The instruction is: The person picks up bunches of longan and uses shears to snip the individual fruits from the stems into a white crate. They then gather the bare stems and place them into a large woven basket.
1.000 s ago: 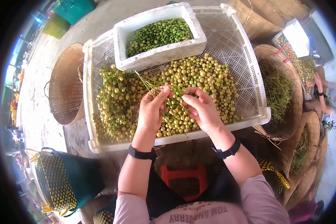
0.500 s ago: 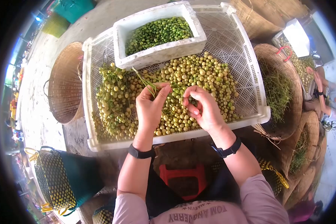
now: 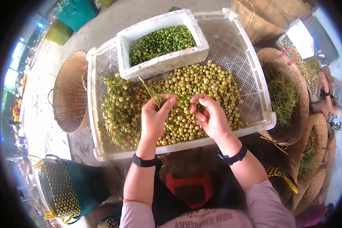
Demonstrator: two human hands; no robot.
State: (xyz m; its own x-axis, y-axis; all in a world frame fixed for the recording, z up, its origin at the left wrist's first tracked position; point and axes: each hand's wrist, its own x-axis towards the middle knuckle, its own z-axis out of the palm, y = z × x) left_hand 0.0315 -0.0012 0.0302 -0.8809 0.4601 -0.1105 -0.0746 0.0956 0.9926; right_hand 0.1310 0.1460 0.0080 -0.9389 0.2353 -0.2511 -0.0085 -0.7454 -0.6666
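My left hand [image 3: 152, 118] pinches a thin green stem sprig [image 3: 152, 92] between thumb and fingers, its cut ends pointing up and left. The sprig's fruiting end stretches toward my right hand [image 3: 213, 118], whose fingers are curled around a few small green berries [image 3: 198, 108], partly hidden. Under both hands lie loose yellow-green berries [image 3: 212, 78]. To the left, berries still on their stems form a heap [image 3: 117, 98]. All of these rest in a white perforated plastic crate [image 3: 250, 41]. Across its far side sits a white foam box [image 3: 171, 64] holding darker green berries [image 3: 161, 42].
A tall wicker basket [image 3: 69, 95] stands left of the crate. On the right, another basket [image 3: 268, 57] holds bare stems [image 3: 283, 93]. A woven bag [image 3: 59, 186] is at lower left, a red stool [image 3: 190, 184] below. Another person's hand [image 3: 323, 81] appears far right.
The whole view has shifted slightly, so the crate and hands appear lower. Both hands keep nearly the same pose, the left still pinching the sprig.
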